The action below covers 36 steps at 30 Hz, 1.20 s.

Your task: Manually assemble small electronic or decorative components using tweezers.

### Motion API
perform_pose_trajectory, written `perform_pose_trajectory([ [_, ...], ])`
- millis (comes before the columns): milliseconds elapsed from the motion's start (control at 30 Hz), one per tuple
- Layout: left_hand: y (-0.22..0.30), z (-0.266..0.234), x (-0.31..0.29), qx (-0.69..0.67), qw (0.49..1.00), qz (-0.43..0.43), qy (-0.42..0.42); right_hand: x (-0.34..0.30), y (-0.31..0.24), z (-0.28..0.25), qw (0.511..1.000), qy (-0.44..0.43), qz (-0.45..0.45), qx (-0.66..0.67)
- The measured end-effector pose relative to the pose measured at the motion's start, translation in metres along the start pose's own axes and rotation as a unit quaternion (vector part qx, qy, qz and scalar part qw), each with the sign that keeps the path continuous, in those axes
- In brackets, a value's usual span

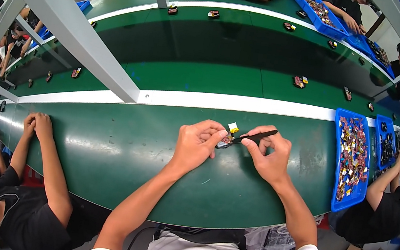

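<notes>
My left hand (197,144) pinches a small dark electronic part (226,141) between thumb and fingers, just above the green tabletop. A yellow and white tab (233,127) sticks up from the part's far side. In my right hand (271,158) is a pair of black tweezers (266,136), held like a pen. The tips of the tweezers reach the part close to my left thumb. Whether they grip anything there is too small to tell, and my left fingers hide some of the part.
To the right stands a blue tray (352,162) of small colourful parts, with a second blue tray (385,143) of black pieces beyond. A conveyor belt (206,77) carries several similar parts. A white post (76,25) rises at left. Co-workers sit on both sides and opposite.
</notes>
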<state>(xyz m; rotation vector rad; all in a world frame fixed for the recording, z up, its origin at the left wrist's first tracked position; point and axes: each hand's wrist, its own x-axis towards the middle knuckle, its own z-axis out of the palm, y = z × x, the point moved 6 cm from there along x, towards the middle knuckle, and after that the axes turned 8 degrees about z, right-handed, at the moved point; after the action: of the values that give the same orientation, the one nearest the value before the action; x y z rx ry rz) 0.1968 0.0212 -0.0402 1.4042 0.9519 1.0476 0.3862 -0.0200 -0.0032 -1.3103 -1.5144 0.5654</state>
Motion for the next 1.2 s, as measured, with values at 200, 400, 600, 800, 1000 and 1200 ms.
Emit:
perform_pose_trajectory([
  [200, 0.002, 0.0, -0.001, 0.011, 1.0, 0.013, -0.016, 0.002, 0.015, -0.001, 0.987, -0.004, 0.113, 0.113],
  [400, 0.002, 0.002, -0.001, 0.005, 1.0, 0.012, -0.018, 0.002, 0.021, -0.002, 0.972, -0.035, 0.165, 0.164],
  [600, 0.0, 0.002, -0.001, -0.007, 1.0, 0.017, -0.02, 0.002, 0.023, 0.0, 0.964, -0.058, 0.195, 0.173],
  [800, -0.004, 0.0, 0.001, -0.059, 0.997, -0.024, -0.042, 0.002, 0.023, 0.002, 0.955, -0.075, 0.209, 0.195],
  [1000, 0.001, 0.004, 0.001, -0.17, 0.981, -0.03, -0.092, -0.002, 0.025, -0.002, 0.904, -0.07, 0.297, 0.299],
  [1200, -0.001, 0.007, 0.0, -0.182, 0.977, -0.024, -0.105, -0.004, 0.018, -0.003, 0.91, -0.027, 0.256, 0.324],
])
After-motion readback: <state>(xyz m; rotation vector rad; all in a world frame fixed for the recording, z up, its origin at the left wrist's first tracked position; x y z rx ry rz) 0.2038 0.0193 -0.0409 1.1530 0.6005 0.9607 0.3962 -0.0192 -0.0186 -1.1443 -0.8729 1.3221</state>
